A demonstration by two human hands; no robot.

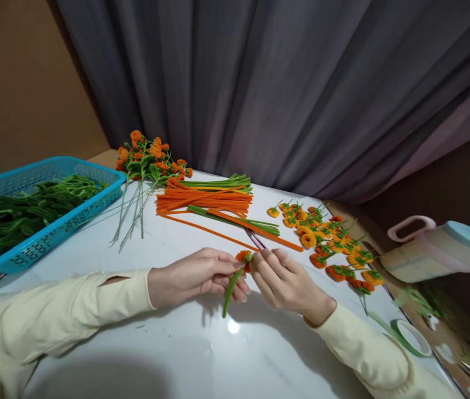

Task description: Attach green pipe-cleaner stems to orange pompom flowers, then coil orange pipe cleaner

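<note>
Between my two hands, over the front of the white table, is a small orange pipe-cleaner flower (pixel 242 255) with a green pipe cleaner (pixel 231 291) hanging down from it. My left hand (pixel 202 277) pinches the flower from the left between thumb and fingers, its lower fingers loosely curled. From the right, my right hand (pixel 285 281) closes its fingertips at the flower's edge; the exact grip is partly hidden behind its fingers. Just beyond lie a bundle of orange pipe cleaners (pixel 202 198) and several green pipe cleaners (pixel 264 226). A thin pinkish tool (pixel 255 239) lies partly under them.
At left stands a blue basket (pixel 52 235) of green leaf pieces. Finished orange flowers with stems (pixel 152 158) lie at the back. Several yellow and orange flower heads (pixel 335 244) cover the right side, near a green tape roll (pixel 413 338) and a tumbler (pixel 438 255).
</note>
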